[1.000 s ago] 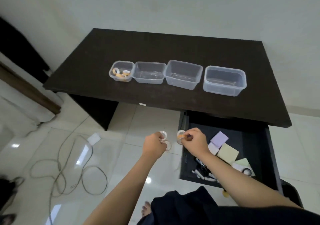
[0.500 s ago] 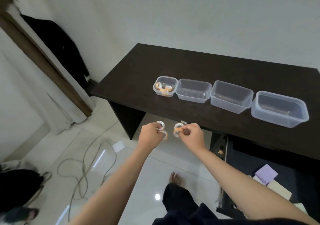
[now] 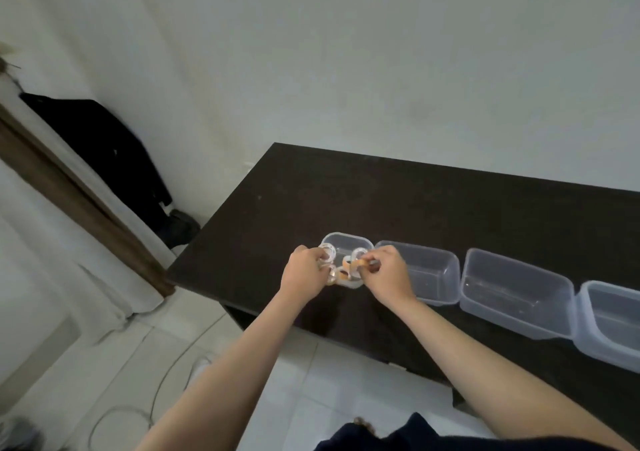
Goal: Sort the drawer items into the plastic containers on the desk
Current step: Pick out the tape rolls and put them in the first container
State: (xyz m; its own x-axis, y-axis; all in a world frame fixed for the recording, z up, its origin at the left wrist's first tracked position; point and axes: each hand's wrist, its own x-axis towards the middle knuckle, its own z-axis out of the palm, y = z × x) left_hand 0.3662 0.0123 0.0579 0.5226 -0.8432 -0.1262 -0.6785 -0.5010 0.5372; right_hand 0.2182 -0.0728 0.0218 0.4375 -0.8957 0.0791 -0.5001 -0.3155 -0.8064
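From the head view, both hands are out over the smallest container (image 3: 346, 242), the leftmost of four clear plastic tubs lined up along the dark bench (image 3: 450, 208). The left hand (image 3: 303, 272) has its fingers curled around small tape rolls (image 3: 327, 254), one showing above the knuckles and another just below. The right hand (image 3: 388, 275) pinches another tape roll (image 3: 358, 254) between thumb and fingertips, held right over that same tub. Inside the tub, between the two hands, an orange-toned roll (image 3: 344, 272) lies at the bottom. The second container (image 3: 433, 274), the third container (image 3: 516, 291) and the fourth container (image 3: 609, 315) sit touching in a row to the right. A cable (image 3: 159, 391) loops across the white tiled floor (image 3: 104, 364) below the bench edge.
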